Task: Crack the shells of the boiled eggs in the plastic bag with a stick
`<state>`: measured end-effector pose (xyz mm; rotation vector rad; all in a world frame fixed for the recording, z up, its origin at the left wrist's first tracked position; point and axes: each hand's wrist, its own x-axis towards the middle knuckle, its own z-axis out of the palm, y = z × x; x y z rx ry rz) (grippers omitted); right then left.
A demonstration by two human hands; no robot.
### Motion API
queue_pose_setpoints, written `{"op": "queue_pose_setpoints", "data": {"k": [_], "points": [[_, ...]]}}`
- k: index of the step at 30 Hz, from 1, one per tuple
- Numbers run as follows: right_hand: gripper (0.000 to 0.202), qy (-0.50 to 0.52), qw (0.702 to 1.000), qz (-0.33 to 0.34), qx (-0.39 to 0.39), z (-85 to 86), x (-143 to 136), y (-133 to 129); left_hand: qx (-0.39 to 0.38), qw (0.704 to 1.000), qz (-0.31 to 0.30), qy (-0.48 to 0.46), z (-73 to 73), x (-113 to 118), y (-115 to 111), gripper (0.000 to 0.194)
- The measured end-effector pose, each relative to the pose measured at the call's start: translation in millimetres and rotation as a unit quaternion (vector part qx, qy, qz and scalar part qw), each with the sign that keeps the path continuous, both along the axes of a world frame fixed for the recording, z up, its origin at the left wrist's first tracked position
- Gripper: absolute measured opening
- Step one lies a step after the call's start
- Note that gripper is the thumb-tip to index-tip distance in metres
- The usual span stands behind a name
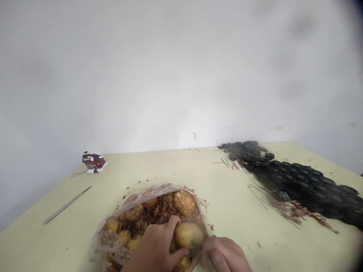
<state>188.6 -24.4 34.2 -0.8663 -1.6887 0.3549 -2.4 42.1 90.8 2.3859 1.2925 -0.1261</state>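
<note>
A clear plastic bag [96,241] lies spread at the front of the table, holding several yellow-brown potatoes [134,213] among dark brown flakes. My left hand [157,241] reaches over the bag, its thumb and forefinger closed against the left side of a smooth yellow potato [188,235]. Close by on the right, my right hand [224,255] is curled into a fist beside that potato. A dark, blurred streak shows on the potato's right side. Whatever the right fingers hold is hidden and smeared by motion.
A metal rod [67,205] lies at left, with a small red house ornament [95,163] behind it. Black plastic pots [300,181] cover the right side, alongside thin wires [258,194] and reddish stringy scraps [303,211]. A white wall [181,75] stands behind the table.
</note>
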Motion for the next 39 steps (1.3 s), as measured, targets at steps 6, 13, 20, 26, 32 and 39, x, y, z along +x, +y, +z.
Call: {"op": "queue_pose_setpoints", "data": {"k": [6, 13, 20, 26, 32, 39], "points": [[0.047, -0.059, 0.998, 0.027, 0.019, 15.3, 1.6, -3.9, 0.008, 1.0, -0.011, -0.02, -1.6, -1.6, -1.1, 0.036], [0.046, -0.095, 0.995, 0.017, 0.023, 18.8, 1.8, -2.2, 0.022, 0.999, -0.022, -0.028, -2.8, -2.3, 0.3, 0.037], [0.052, -0.147, 0.982, -0.014, 0.119, 20.1, -4.8, 1.4, 0.025, 0.999, -0.021, -0.029, -2.6, -2.5, -0.6, 0.035], [0.05, -0.147, 0.979, -0.032, 0.137, 24.7, -6.4, 0.9, 0.022, 0.999, -0.014, -0.023, -1.2, -1.8, -0.7, 0.037], [0.042, -0.109, 0.983, 0.011, 0.15, 14.0, -4.9, 4.5, 0.02, 0.999, -0.015, -0.028, -2.1, -1.1, -0.9, 0.034], [0.041, -0.115, 0.982, -0.017, 0.146, 12.8, -4.6, 4.5, 0.02, 0.999, -0.023, -0.035, -2.7, -3.1, -2.4, 0.037]]}}
